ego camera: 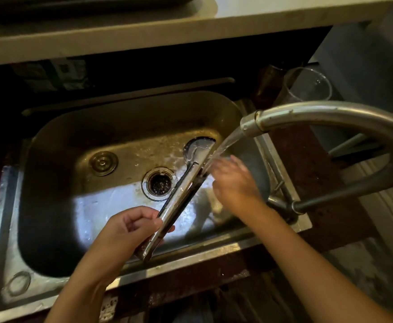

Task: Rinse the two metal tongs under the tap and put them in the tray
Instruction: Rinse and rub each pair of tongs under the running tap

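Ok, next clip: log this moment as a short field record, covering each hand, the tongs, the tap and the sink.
left hand: grip closed around the handle end of the tongs
right hand: at the tongs' middle, under the stream, blurred; grip unclear
tongs: one pair visible, held slanted over the sink, head up near the spout
tap: running, water falling on the tongs
sink: metal, open drain, wet floor
tray: not identifiable

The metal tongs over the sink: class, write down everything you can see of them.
The metal tongs are long, shiny, steel-looking, with arms closed together and a rounded flat head. They slant over the sink, head up towards the tap, whose running water strikes near the head. The left hand grips the handle end; the right hand touches the upper part under the stream.
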Demonstrator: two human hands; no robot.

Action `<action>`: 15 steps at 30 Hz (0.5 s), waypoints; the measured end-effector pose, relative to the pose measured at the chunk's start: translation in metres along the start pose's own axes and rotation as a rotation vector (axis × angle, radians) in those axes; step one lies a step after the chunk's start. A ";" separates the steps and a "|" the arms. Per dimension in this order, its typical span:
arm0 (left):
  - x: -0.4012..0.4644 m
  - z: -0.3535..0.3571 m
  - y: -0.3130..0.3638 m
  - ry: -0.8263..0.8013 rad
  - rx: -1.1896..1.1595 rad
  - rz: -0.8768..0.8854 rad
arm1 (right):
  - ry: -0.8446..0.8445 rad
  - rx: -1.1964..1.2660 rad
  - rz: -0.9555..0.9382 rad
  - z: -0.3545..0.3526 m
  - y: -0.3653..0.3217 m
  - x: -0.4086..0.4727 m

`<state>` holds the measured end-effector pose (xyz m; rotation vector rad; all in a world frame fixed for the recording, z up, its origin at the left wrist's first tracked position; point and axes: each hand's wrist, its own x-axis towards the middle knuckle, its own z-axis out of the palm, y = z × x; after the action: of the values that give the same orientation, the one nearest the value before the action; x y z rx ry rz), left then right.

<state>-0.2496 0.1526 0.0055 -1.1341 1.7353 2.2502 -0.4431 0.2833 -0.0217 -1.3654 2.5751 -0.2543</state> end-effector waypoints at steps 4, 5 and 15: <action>0.002 0.008 -0.003 0.014 -0.010 -0.004 | -0.039 -0.035 0.017 0.000 0.002 0.004; 0.004 0.010 -0.004 0.022 -0.020 -0.004 | -0.021 -0.015 -0.061 0.003 -0.007 -0.004; 0.033 0.027 -0.009 0.057 -0.051 0.087 | 0.078 0.039 -0.018 -0.003 0.008 -0.002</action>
<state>-0.2832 0.1672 -0.0188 -1.1650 1.7918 2.3470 -0.4496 0.2898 -0.0204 -1.3922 2.6072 -0.3664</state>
